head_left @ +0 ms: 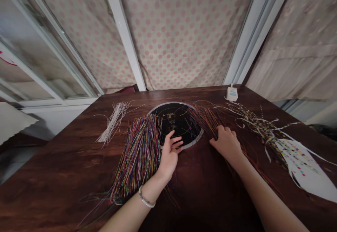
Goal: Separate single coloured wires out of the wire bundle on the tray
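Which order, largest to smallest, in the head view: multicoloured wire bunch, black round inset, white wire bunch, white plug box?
1. Multicoloured wire bunch and black round inset: unsure, the bunch lies nearer the camera.
2. White wire bunch
3. White plug box

Your multicoloured strands (139, 158) run red, blue, green and yellow across a dark reddish-brown wood-grain surface (52, 175). Noted: white strands (114, 123); black disc (181, 119), silver rim; cream cloth (179, 38), pink polka dots; white paper (302, 168), multicoloured dots.
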Motion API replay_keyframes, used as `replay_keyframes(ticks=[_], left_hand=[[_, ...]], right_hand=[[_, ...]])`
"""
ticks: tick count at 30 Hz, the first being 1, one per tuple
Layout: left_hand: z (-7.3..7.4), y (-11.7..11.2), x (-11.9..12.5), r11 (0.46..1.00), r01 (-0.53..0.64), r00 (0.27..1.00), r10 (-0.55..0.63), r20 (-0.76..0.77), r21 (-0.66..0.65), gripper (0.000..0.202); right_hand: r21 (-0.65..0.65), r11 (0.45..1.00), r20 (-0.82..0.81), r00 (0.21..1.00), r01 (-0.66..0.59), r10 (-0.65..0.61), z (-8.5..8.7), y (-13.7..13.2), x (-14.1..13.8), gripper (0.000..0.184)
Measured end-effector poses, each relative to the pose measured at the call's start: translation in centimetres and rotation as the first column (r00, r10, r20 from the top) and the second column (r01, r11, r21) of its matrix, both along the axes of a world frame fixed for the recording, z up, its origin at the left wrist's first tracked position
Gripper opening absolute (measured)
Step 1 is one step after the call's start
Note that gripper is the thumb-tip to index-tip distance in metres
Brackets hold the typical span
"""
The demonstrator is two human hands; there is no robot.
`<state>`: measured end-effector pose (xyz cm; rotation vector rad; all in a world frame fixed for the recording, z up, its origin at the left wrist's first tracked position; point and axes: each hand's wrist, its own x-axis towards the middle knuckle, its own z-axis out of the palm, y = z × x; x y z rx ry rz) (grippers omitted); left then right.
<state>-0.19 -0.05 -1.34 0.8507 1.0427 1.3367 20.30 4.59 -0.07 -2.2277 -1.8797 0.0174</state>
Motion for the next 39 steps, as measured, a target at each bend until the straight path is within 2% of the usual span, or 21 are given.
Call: replay_keyframes(ticks=[5, 9, 12, 14, 15, 16, 17, 21, 23, 28, 34, 36, 39], left_hand=[[0.1, 0.0, 0.0, 1.0, 0.021, 1.0, -0.021, 0.0, -0.015, 0.048], [0.0, 0.0, 0.0, 1.0, 0.021, 1.0, -0.021, 0.001, -0.01, 0.044], [0.2, 0.1, 0.0, 0.999, 0.039, 0.999, -0.039, 0.002, -0.013, 0.034], [0.3, 0.1, 0.1, 0.998, 0.058, 0.998, -0.058, 0.016, -0.03, 0.026], [0.4, 0.2, 0.1, 0.997, 0.068, 0.997, -0.067, 0.026, -0.042, 0.024], [0.4, 0.2, 0.2, 0.996, 0.077, 0.996, -0.075, 0.038, -0.054, 0.024], [0.5, 0.1, 0.3, 0.994, 0.086, 0.995, -0.082, 0.05, -0.067, 0.023], [0.7, 0.1, 0.4, 0.987, 0.122, 0.99, -0.114, 0.085, -0.102, 0.023], [0.7, 0.0, 0.4, 0.985, 0.141, 0.987, -0.132, 0.094, -0.099, 0.025], [0.6, -0.1, 0.3, 0.988, 0.155, 0.985, -0.154, 0.083, -0.003, 0.03], [0.7, 0.0, 0.2, 0.992, 0.075, 0.997, -0.077, 0.012, 0.105, 0.021], [0.7, 0.0, 0.1, 0.992, 0.061, 0.998, -0.061, -0.002, 0.113, 0.021], [0.7, 0.0, 0.1, 0.995, 0.027, 1.0, -0.028, 0.004, 0.099, 0.024]], right_hand=[[-0.011, 0.999, -0.089, 0.995, 0.04, -0.041, 0.0, 1.0, 1.3, 0.033], [0.058, 0.996, -0.337, 0.94, 0.068, -0.044, -0.3, 1.8, 2.2, 0.031], [0.064, 0.997, -0.614, 0.789, 0.043, 0.005, -0.5, 1.8, 1.7, 0.03], [-0.013, 1.0, -0.767, 0.641, -0.022, 0.004, -0.5, 1.5, 1.0, 0.031], [-0.057, 0.996, -0.809, 0.588, -0.071, -0.004, -0.4, 1.3, 0.7, 0.033], [-0.091, 0.99, -0.821, 0.571, -0.112, -0.011, -0.4, 1.0, 0.3, 0.035], [-0.107, 0.985, -0.801, 0.599, -0.133, -0.006, -0.4, 0.8, 0.1, 0.037], [-0.02, 0.997, -0.504, 0.862, -0.078, 0.057, -0.1, 0.5, 0.4, 0.032], [0.027, 0.998, -0.413, 0.908, -0.063, 0.068, 0.1, 0.6, 1.0, 0.026], [0.197, 0.98, -0.474, 0.877, 0.021, 0.076, 0.6, 0.8, 2.0, 0.021], [0.39, 0.917, -0.685, 0.693, 0.087, 0.225, -0.1, 1.4, 1.8, 0.025], [0.351, 0.936, -0.651, 0.728, 0.038, 0.214, -0.3, 1.3, 1.8, 0.024], [0.147, 0.983, -0.47, 0.867, -0.111, 0.168, -0.5, 0.9, 1.8, 0.024]])
